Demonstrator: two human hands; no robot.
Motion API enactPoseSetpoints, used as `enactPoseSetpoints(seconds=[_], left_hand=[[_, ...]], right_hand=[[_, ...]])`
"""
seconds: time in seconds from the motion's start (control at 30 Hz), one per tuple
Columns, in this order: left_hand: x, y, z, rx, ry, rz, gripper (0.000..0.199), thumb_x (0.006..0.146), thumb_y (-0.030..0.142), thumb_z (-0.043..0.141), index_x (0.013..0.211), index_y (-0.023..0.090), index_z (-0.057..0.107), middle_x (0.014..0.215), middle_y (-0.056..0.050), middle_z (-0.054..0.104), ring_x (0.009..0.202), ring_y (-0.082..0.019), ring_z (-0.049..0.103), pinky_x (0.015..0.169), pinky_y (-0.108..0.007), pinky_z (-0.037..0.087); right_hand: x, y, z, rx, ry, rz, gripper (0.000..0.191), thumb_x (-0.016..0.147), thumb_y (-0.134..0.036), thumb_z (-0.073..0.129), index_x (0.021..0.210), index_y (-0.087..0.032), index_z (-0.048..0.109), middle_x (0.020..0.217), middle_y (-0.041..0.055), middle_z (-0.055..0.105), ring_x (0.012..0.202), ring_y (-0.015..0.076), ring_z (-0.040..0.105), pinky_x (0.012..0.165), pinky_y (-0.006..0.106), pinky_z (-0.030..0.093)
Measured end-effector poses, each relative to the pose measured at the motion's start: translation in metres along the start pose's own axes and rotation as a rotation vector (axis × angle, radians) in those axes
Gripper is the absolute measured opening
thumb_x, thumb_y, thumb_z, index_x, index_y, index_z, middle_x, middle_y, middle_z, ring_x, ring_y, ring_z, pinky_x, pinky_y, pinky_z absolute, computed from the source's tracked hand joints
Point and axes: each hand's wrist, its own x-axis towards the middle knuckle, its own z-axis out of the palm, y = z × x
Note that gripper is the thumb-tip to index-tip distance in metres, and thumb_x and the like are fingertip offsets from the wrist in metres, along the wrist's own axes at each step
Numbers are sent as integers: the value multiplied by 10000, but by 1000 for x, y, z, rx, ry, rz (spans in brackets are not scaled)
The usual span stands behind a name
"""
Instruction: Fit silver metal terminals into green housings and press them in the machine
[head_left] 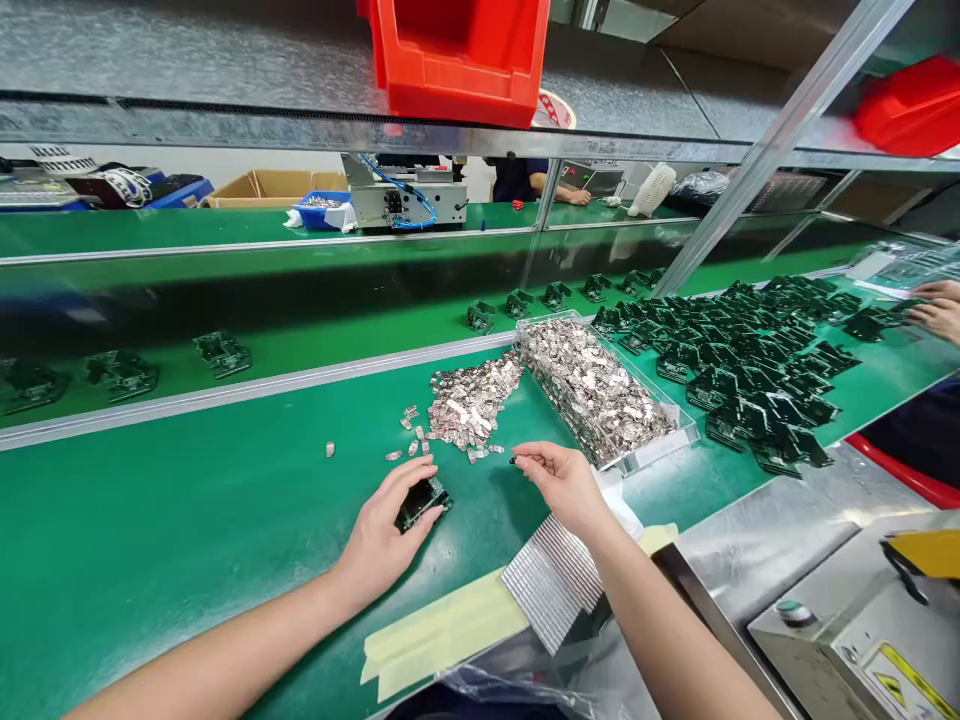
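Observation:
My left hand [390, 530] is closed around the edges of a small dark green circuit board [424, 502], which rests on the green work surface. To its right, my right hand [559, 485] pinches a tiny black piece [514, 460] between thumb and fingertips, just above the surface. The piece is too small to name further. Beyond both hands lies a loose heap of small silver metal parts [471, 405], with a few strays near the board. A clear plastic tray [664, 452] full of the same parts stands past my right hand. Under my right forearm is a ribbed silver sheet [551, 580].
Many circuit boards [750, 365] are piled at right, near another person's hands [941, 308]. A green belt [337, 300] behind a metal rail carries several boards. Yellow tape [442, 640] marks the front edge. A red bin [465, 70] sits on the overhead shelf; a metal post [780, 150] slants down.

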Motion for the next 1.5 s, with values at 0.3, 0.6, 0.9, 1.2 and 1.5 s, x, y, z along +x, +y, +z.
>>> enactPoseSetpoints(seconds=[0.3, 0.6, 0.9, 1.2, 1.5], left_hand=[[0, -13, -45, 14, -399, 15, 1117, 732, 362, 756, 1516, 327, -40, 1615, -115, 129, 1459, -311, 235, 1171, -501, 267], [36, -15, -30, 206, -513, 102, 826, 676, 408, 778, 1390, 251, 395, 1397, -114, 495, 1300, -311, 455, 1151, -472, 277], [14, 43, 54, -527, -191, -75, 582, 651, 368, 808, 1116, 215, 491, 1122, -64, 576, 860, -161, 615, 741, -282, 524], [1, 54, 85, -773, -309, -166, 506, 675, 229, 805, 1078, 223, 499, 837, 21, 595, 683, -83, 543, 611, -176, 474], [-1, 49, 84, -755, -370, -68, 405, 785, 212, 714, 1131, 241, 505, 867, 14, 575, 698, -78, 526, 621, -171, 461]], right_hand=[[-85, -10, -8, 335, 106, 101, 289, 728, -461, 763, 800, -183, 727, 690, 44, 686, 626, 185, 596, 571, 285, 478], [-124, -10, 8, 417, -14, 117, 240, 812, -430, 715, 815, -190, 715, 749, 38, 682, 698, 182, 601, 632, 272, 464], [-122, -7, 6, 254, 234, -53, 169, 861, -351, 628, 804, -201, 682, 1043, 89, 630, 946, 239, 585, 722, 313, 460], [-120, -4, 15, 112, 377, -32, 87, 791, -227, 614, 732, -218, 678, 1195, 102, 582, 1161, 283, 515, 1011, 450, 353], [-117, 4, 21, 91, 387, -21, 104, 802, -228, 636, 704, -220, 671, 1188, 99, 579, 1142, 285, 526, 990, 458, 373]])
